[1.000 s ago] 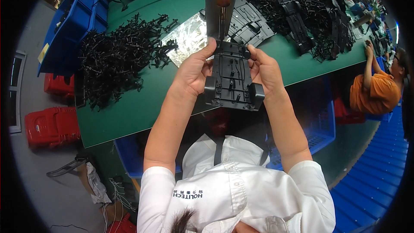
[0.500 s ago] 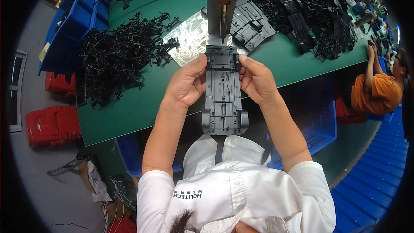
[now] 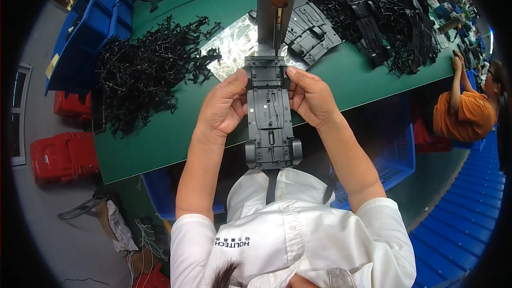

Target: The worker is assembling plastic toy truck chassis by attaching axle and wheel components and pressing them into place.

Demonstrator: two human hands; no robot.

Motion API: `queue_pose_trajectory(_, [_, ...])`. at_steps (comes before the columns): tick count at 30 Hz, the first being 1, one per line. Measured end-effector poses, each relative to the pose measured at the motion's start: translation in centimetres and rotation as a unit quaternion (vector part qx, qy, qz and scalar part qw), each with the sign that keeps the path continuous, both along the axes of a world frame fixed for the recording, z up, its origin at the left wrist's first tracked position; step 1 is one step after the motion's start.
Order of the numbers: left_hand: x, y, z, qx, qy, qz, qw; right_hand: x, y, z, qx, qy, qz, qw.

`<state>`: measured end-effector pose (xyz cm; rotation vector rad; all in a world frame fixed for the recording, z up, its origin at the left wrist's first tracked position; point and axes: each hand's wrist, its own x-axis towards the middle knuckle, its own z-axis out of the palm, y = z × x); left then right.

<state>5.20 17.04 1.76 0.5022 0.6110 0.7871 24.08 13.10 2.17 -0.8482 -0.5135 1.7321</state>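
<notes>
Between my hands is a long black plastic toy-car chassis [image 3: 270,114], with wheel-arch pieces at both ends. My left hand [image 3: 226,102] grips its far left edge, thumb on top. My right hand [image 3: 311,96] holds the far right edge the same way. The chassis's far end lies just under the tip of a vertical screwdriver-like machine [image 3: 278,21]; whether the tip touches it I cannot tell. Its near end reaches over the table edge toward my lap. Beyond the hands, a shiny silver sheet [image 3: 234,40] lies on the table, and grey chassis plates [image 3: 314,34] rest to its right.
A heap of small black parts [image 3: 141,74] spreads over the green table [image 3: 125,157] at left. More black parts and chassis [image 3: 368,26] pile up at far right. Blue bins [image 3: 90,26] stand at left, red stools [image 3: 64,154] below them. A person in orange [image 3: 464,114] sits at right.
Both hands have shifted the chassis slightly to the left, so the machine's tip now stands nearer its far right corner. The grip stays the same.
</notes>
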Motion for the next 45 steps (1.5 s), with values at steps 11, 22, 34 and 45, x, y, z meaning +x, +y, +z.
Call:
queue_pose_trajectory(11, [0.1, 0.3, 0.7, 0.005, 0.019, 0.011, 1.0, 0.2, 0.5, 0.4, -0.001, 0.025, 0.001, 1.0])
queue_pose_trajectory(22, [0.2, 0.4, 1.3, 0.0, 0.017, 0.012, 1.0, 0.1, 0.7, 0.8, 0.003, 0.036, 0.0, 0.999])
queue_pose_trajectory(34, [0.6, 0.7, 1.5, -0.011, 0.015, 0.014, 1.0, 0.3, 1.0, 0.5, -0.008, 0.048, -0.014, 0.999])
queue_pose_trajectory(45, [0.5, 0.8, 1.6, -0.007, 0.018, 0.012, 1.0, 0.3, 1.1, 0.6, -0.008, 0.028, -0.003, 1.0])
